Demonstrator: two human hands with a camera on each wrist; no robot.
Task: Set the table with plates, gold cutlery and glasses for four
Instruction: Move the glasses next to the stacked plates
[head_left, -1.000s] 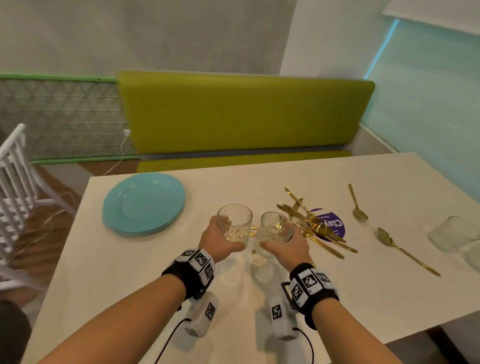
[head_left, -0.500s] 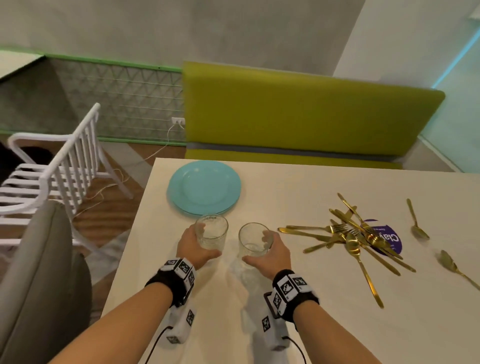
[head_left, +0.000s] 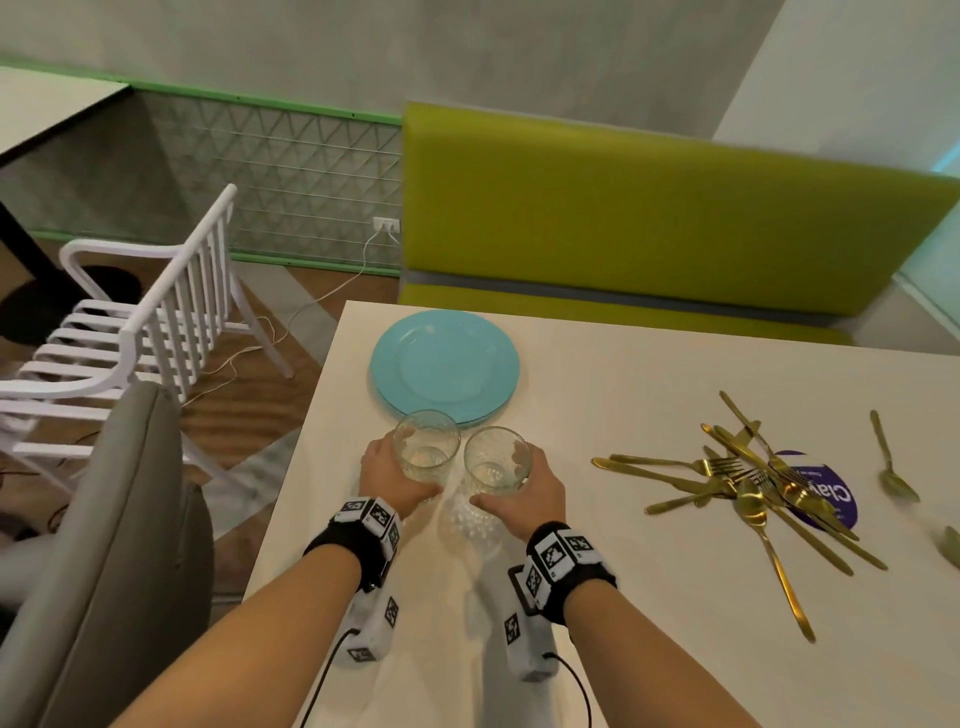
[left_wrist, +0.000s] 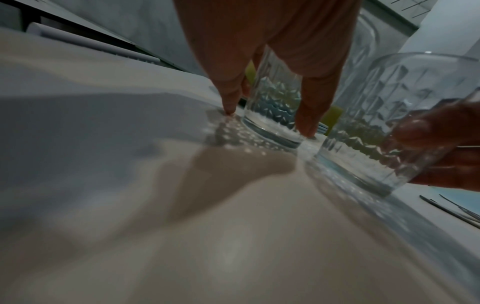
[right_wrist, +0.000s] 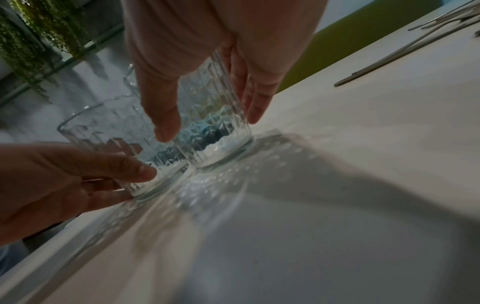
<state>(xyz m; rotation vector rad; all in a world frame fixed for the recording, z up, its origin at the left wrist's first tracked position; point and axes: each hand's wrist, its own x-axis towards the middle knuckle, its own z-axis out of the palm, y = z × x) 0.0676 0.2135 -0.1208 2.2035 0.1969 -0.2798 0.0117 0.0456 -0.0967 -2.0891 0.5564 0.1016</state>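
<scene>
**Q:** On the desk (head_left: 649, 597), what are the two hands doing?

**A:** Each grasps a clear patterned tumbler. The left hand (head_left: 387, 480) wraps the left glass (head_left: 426, 449), thumb on one side and fingers on the other. The right hand (head_left: 530, 496) wraps the right glass (head_left: 496, 462) the same way. Both glasses stand upright, just beside each other, and the wrist views show their bases resting on the desk or very close to it.

**Q:** Where do the glasses sit among the other table things?

**A:** They are near the desk's left end, toward the viewer. At 12 o'clock from them, almost touching the left glass in the head view, lies a stack of turquoise plates (head_left: 444, 366).

**Q:** And the cutlery?

**A:** At 3 o'clock from the glasses, well apart, a loose heap of gold cutlery (head_left: 748, 478) lies crossed over a purple round sticker (head_left: 826, 493); forks, knives and spoons overlap. A single gold spoon (head_left: 891, 462) lies farther right, apart from the heap.

**Q:** What surrounds the desk?

**A:** At 12 o'clock beyond the far edge stands a lime-green bench (head_left: 649, 228). At 9 o'clock stands a white slatted chair (head_left: 140, 322), and nearer the viewer a grey chair back (head_left: 119, 519). Both wrists wear black bands with printed markers.
</scene>
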